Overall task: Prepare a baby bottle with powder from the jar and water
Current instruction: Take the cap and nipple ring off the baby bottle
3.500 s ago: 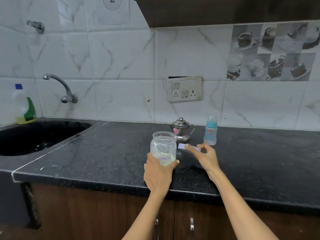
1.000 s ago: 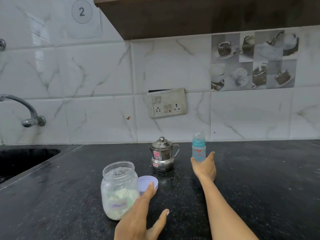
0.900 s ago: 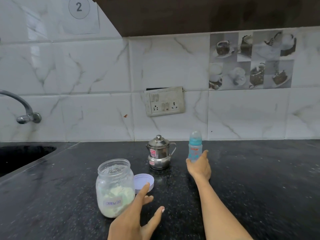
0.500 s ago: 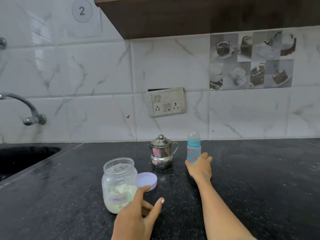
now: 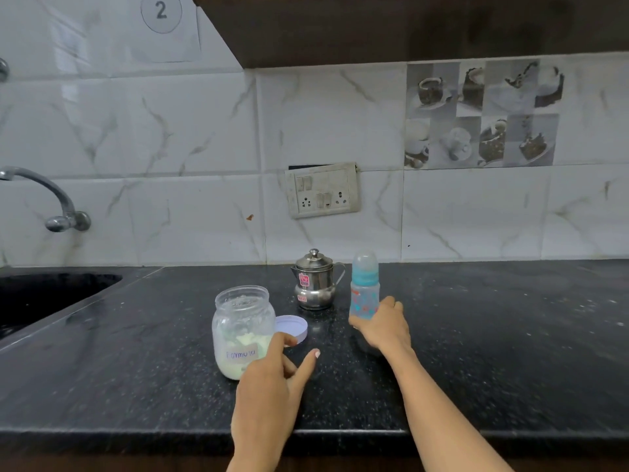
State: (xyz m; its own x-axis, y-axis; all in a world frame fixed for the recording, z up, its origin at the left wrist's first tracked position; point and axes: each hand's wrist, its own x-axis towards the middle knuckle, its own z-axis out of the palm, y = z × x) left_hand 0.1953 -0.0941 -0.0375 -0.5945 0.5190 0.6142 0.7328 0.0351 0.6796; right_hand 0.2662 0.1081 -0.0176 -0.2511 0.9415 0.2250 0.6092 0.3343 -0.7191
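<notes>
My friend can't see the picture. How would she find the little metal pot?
Look at the black counter under the wall socket. The steel pot stands near the tiled wall, between the open jar and the blue baby bottle. It is the only shiny metal thing there, with a knobbed lid and pink sticker.

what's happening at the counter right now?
A person is making up a baby bottle. Their right hand grips the lower part of the capped baby bottle on the black counter. The left hand is open by the formula jar, which stands uncapped with powder inside; its lid lies just behind it. A lidded steel pot stands at the back. No powder or water has gone in yet, as far as shows.
</notes>
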